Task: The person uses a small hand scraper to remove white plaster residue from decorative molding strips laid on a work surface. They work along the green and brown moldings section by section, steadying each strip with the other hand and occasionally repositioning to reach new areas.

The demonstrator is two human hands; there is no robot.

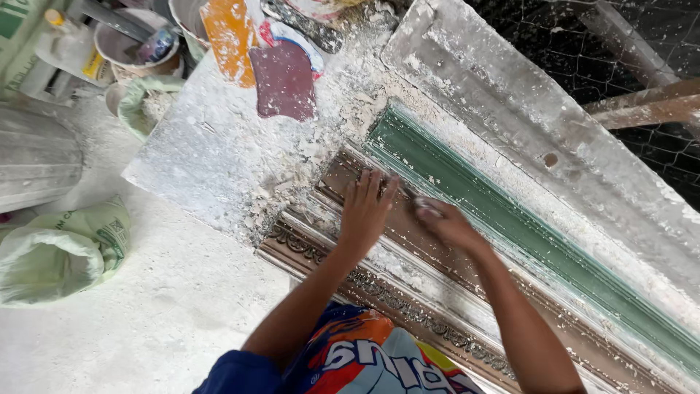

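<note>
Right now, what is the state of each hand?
Left hand: open, flat on the ornate brown moulded strip.
Right hand: closed on something small; cannot tell what.

plaster/moulding workshop | ornate bronze-coloured moulding [379, 288] beside green mould strip [510, 219], centre to lower right | white dust and plaster crumbs over slab [211, 153] and floor [160, 321] | spatulas [232, 33] and buckets [135, 45] upper left | sacks [62, 252] at left | wire mesh [583, 51] upper right

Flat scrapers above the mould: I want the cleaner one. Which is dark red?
The maroon scraper nearest the hands; the orange scraper lies farther up, plaster-smeared.
</note>
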